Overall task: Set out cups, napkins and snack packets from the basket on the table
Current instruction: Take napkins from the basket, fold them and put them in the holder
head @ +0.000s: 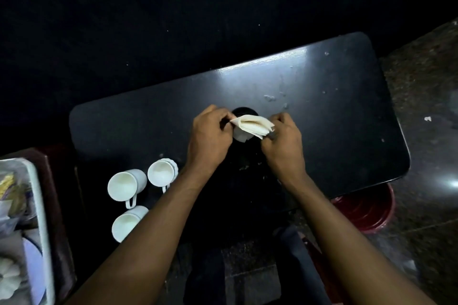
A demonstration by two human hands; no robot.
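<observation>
Over the middle of the black table (pixel 334 96), my left hand (pixel 210 134) and my right hand (pixel 285 141) both pinch a folded white napkin (pixel 252 125). The napkin hangs above a white cup (pixel 239 135) that is mostly hidden under it and between my hands. Three white cups with handles stand at the table's near left: one (pixel 125 184), one (pixel 162 172) and one (pixel 127 223). At the far left the white basket (pixel 41 205) holds snack packets (pixel 10 195) and white items.
A red bucket (pixel 366 210) sits on the floor under the table's near right corner. Speckled stone floor lies to the right. Small white specks dot the tabletop. The background beyond the table is dark.
</observation>
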